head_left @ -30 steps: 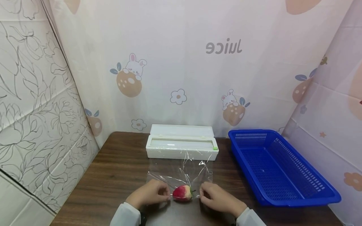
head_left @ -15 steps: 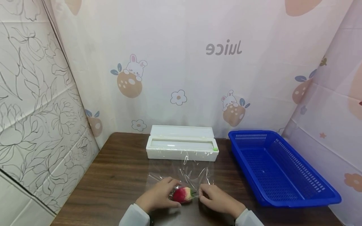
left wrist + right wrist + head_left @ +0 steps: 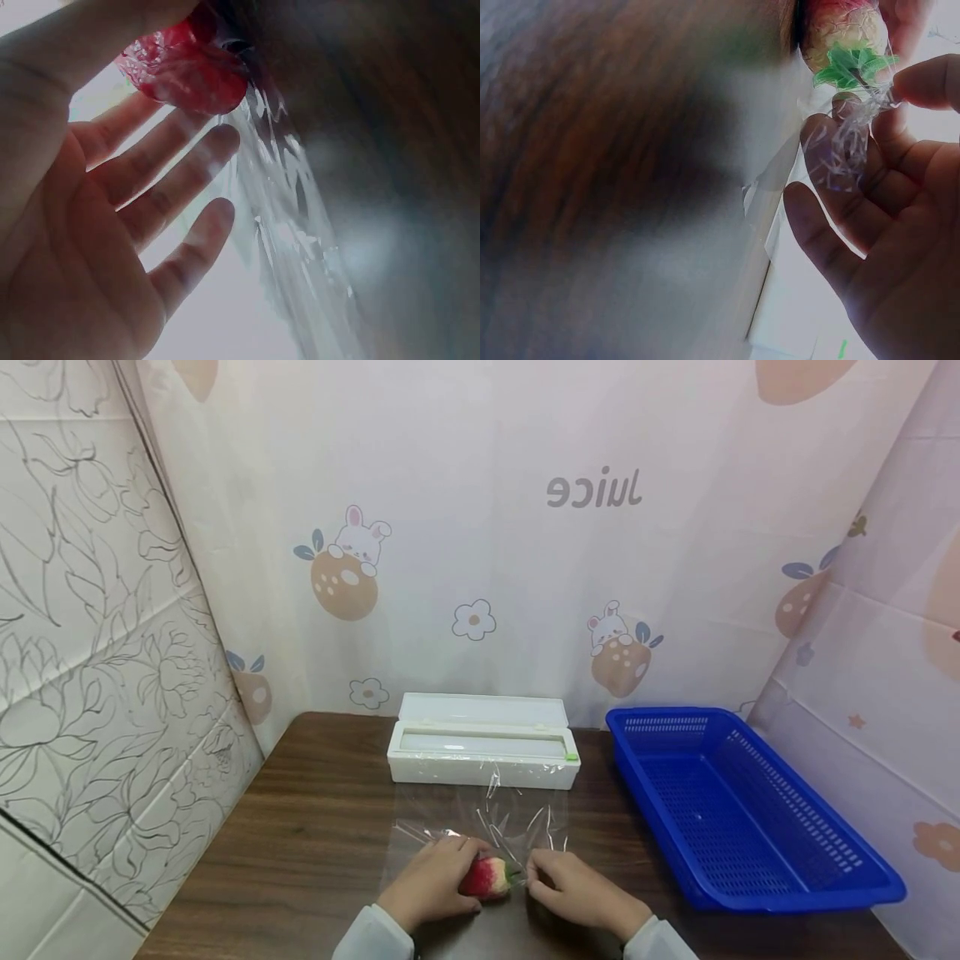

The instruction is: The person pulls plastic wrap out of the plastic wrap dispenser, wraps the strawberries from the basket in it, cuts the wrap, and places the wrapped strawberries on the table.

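Note:
A red-and-cream strawberry [image 3: 487,878] with green leaves lies near the table's front, wrapped in clear cling film [image 3: 450,810]. My left hand [image 3: 431,883] grips its red end between thumb and fingers; the left wrist view shows the red end [image 3: 199,79] beside the fingertips, with loose film [image 3: 289,202] below. On the leaf side, my right hand [image 3: 581,892] pinches the gathered film. In the right wrist view, the thumb and index finger hold this crumpled film [image 3: 847,150] right by the green leaves [image 3: 847,66]. The left hand hides part of the strawberry in the head view.
A white cling film box [image 3: 483,768] with its lid raised stands at the table's back, and the film runs from it towards the hands. A blue plastic basket [image 3: 660,827] sits at the right. Patterned curtains [image 3: 480,527] enclose the brown wooden table [image 3: 300,810].
My left hand lets go of the film's left side and moves right, over the strawberry's red end. My right hand stays almost still, pinching film. The strawberry shifts very slightly.

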### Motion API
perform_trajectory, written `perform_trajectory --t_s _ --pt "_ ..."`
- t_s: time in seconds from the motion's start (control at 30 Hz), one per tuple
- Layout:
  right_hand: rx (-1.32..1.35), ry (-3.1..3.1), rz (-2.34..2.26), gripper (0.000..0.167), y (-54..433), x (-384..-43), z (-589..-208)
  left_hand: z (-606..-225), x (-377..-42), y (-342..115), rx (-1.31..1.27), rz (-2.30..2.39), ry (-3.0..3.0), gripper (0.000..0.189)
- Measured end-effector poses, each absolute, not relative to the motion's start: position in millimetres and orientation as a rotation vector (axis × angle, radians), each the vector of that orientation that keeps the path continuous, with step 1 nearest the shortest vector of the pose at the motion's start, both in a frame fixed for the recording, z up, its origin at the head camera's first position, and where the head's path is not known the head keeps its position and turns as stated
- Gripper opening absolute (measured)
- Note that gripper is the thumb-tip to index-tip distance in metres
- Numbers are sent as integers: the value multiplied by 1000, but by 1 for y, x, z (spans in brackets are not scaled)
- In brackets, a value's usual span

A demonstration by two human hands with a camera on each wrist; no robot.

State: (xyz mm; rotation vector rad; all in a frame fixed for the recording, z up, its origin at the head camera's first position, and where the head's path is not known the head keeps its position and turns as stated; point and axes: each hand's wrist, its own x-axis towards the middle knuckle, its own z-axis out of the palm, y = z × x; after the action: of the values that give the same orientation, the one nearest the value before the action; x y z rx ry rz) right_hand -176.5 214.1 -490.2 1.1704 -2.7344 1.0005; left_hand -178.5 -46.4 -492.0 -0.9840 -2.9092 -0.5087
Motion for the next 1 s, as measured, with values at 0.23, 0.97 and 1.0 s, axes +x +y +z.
perform_trajectory --t_s 0.23,0.97,1.0 --pt "1183 -2687 983 27 215 -177 -491 -492 -180 -49 -1035 -572 -2900 58" --pt "1071 -2450 787 21 218 -179 -478 -498 -199 -64 -1203 -1028 -2878 59" --pt "1120 -2403 816 23 217 -178 -477 -499 -200 -64 -1199 -1049 -2881 58"
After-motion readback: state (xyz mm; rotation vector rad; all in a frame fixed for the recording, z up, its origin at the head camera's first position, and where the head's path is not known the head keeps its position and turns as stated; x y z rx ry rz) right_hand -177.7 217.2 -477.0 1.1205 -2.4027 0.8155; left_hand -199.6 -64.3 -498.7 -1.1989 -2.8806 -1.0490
